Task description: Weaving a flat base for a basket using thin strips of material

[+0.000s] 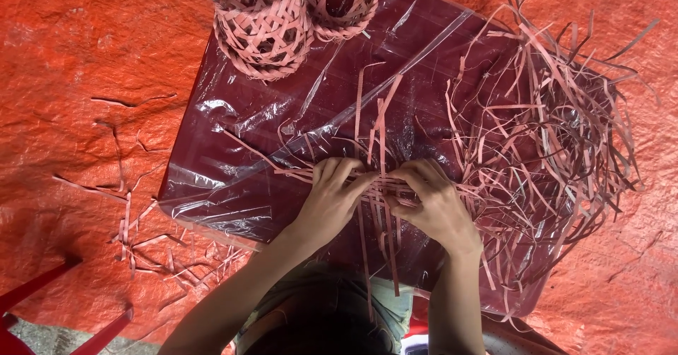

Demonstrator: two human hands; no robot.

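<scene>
Pink strips (pixel 378 185), crossed into a small weave, lay between both hands on the plastic-covered board (pixel 282 115); left hand (pixel 332 199) and right hand (pixel 431 203) pinched them, probably fingertips closed, strips running toward her.

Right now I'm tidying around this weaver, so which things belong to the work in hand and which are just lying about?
In hand:
left hand and right hand, pinching the crossed pink strips
plastic-covered board under them
heap of loose strips, at the right hand's side

Lying about:
two woven baskets at the board's far edge
scrap strips on the orange tarp
red chair legs
</scene>
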